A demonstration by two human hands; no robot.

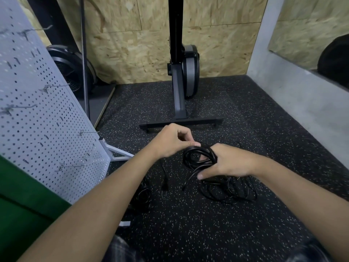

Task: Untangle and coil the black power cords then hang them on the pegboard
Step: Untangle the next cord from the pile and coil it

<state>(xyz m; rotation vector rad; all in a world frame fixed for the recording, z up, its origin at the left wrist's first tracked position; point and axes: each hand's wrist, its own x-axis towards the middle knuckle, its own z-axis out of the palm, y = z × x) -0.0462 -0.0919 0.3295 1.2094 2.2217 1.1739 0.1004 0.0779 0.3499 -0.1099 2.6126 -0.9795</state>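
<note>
Two hands meet at mid-frame over the speckled floor [188, 224], with the grey pegboard [37, 110] and its wire hooks [71, 165] filling the left side and a loose tangle of black cords [230, 191] lying on the floor just below the right hand [230, 161]. That hand has its fingers curled through a small black coil [200, 157], thumb pressed on a strand beneath, while the left hand [170, 142] pinches the coil's top with curled fingers. Winding looks to be the step in hand; it should go best with each new loop matched in size and a firm right grip
</note>
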